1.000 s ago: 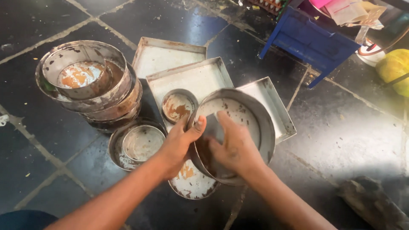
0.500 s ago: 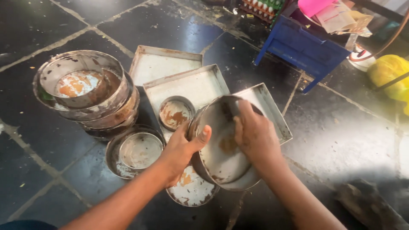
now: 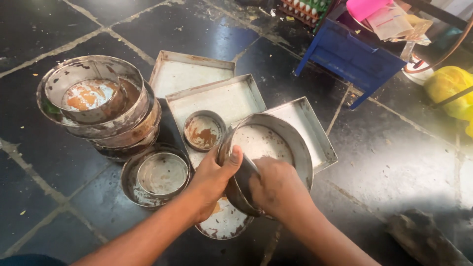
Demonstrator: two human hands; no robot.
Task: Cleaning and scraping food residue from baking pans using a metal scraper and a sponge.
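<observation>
My left hand (image 3: 213, 178) grips the near rim of a round metal baking pan (image 3: 276, 143), thumb hooked over the edge, and holds it tilted toward me. My right hand (image 3: 277, 189) is pressed inside the pan at its lower wall; whether it holds a cloth or scraper is hidden. The pan's inside is smeared pale. Beneath it, on the dark tiled floor, lies another round pan (image 3: 224, 224) with brown residue.
A stack of round pans (image 3: 98, 106) stands at the left, two nested round pans (image 3: 157, 175) in front. Three square trays (image 3: 221, 98) overlap in the middle, a small round tin (image 3: 203, 130) on one. A blue crate (image 3: 354, 56) and yellow bag (image 3: 451, 88) sit far right.
My right hand has slid from the pan's upper inside down to its lower near wall. The pan has stayed tilted in my left hand.
</observation>
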